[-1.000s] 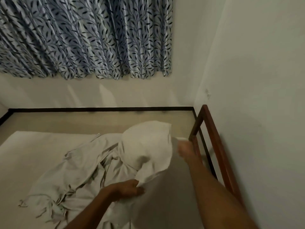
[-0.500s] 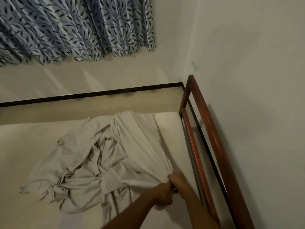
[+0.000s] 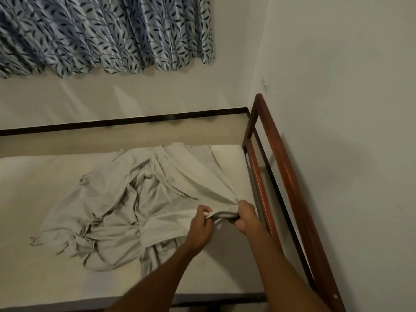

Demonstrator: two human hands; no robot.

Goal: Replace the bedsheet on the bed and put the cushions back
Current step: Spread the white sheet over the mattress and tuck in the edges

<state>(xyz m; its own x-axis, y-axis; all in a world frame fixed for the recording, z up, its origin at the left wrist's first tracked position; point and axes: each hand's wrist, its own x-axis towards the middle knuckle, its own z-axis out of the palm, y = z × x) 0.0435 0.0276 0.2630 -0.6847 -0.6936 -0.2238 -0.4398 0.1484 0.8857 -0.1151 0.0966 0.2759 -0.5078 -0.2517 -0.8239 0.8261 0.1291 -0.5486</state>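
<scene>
A pale grey bedsheet (image 3: 139,199) lies crumpled in a heap on the bare cream mattress (image 3: 33,188). My left hand (image 3: 201,226) and my right hand (image 3: 245,216) both grip the sheet's near right edge, a short stretch of hem pulled taut between them. The gathered cloth fans out from my right hand toward the mattress's far right corner. No cushions are in view.
A reddish-brown wooden bed rail (image 3: 290,176) runs along the right side, against the white wall (image 3: 349,109). A blue leaf-patterned curtain (image 3: 108,34) hangs on the far wall. A strip of floor (image 3: 126,136) with a dark skirting line lies beyond the mattress.
The sheet, billowing in the air a second ago, has dropped onto the mattress. My hands came together at its right edge, then drew slightly apart along the hem.
</scene>
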